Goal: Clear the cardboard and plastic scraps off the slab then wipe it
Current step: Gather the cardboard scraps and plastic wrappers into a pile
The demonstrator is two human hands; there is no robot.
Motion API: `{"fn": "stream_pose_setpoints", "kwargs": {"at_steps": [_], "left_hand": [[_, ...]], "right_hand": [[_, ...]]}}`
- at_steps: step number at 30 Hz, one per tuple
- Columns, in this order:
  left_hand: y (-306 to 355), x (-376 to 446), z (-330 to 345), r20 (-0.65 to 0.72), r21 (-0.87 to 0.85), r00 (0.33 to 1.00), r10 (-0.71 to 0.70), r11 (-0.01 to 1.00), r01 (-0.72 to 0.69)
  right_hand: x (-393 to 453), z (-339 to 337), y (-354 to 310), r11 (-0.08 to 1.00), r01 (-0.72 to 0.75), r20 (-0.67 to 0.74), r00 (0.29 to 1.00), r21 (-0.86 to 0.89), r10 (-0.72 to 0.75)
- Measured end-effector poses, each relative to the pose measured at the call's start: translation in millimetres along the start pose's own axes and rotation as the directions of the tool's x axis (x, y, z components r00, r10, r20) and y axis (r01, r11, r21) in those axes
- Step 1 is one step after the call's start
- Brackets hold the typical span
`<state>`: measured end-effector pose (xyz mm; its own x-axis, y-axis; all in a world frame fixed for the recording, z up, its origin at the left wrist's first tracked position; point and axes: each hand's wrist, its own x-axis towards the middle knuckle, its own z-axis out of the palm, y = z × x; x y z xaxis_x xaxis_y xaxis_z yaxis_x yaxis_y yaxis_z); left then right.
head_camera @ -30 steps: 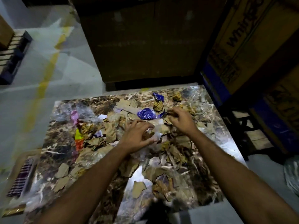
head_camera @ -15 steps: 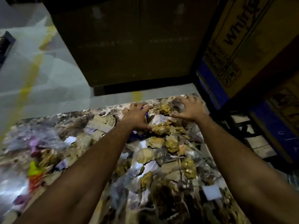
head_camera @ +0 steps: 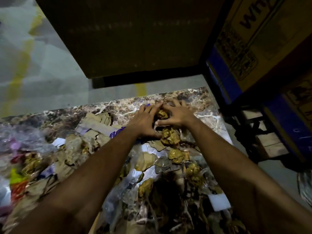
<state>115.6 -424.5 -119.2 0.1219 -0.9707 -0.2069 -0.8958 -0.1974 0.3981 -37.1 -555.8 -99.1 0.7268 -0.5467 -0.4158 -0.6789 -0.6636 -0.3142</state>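
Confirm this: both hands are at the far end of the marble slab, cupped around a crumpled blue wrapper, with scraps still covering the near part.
Not quite. The head view shows the left hand and right hand at the far end of the slab cupped around a crumpled golden-yellow scrap, not a blue wrapper. Scraps do still cover the near part.

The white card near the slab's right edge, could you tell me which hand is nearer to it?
Right. The right hand is up-slab from the white card; the left hand lies farther left.

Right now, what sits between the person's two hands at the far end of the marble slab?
In the head view, a crumpled golden-brown scrap lies between the left hand and right hand.
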Motion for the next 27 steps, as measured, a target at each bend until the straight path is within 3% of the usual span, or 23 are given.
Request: {"fn": "stream_pose_setpoints", "kwargs": {"at_steps": [5,9,11,15,18,23,27], "left_hand": [[5,-5,11,-0.122,-0.243,0.985,-0.120,0.966,0.087],[4,-14,1,-0.230,-0.326,0.962,-0.149,0.943,0.068],[5,-26,-14,-0.289,-0.361,0.946,-0.144,0.932,0.032],[14,-80,-49,-0.481,-0.349,0.872,-0.093,0.933,-0.093],[22,-139,-59,-0.571,-0.354,0.810,-0.134,0.930,-0.096],[17,-240,-23,-0.562,-0.396,0.795,-0.231,0.918,-0.014],[0,-271,8,-0.328,-0.406,0.907,-0.263,0.907,0.116]], "right_hand": [[-3,20,-14,0.997,0.056,-0.167,0.985,0.062,-0.045],[-10,20,-27,0.932,0.152,-0.244,0.967,0.328,-0.071],[-16,9,-36,0.901,0.235,-0.297,0.947,0.365,-0.126],[-52,-12,-67,0.857,0.392,-0.381,0.888,0.335,-0.258],[-97,-7,-105,0.810,0.458,-0.399,0.864,0.367,-0.308],[-158,46,-155,0.845,0.410,-0.274,0.904,0.344,-0.328],[-170,88,-173,0.912,0.326,-0.138,0.944,0.248,-0.299]]}}
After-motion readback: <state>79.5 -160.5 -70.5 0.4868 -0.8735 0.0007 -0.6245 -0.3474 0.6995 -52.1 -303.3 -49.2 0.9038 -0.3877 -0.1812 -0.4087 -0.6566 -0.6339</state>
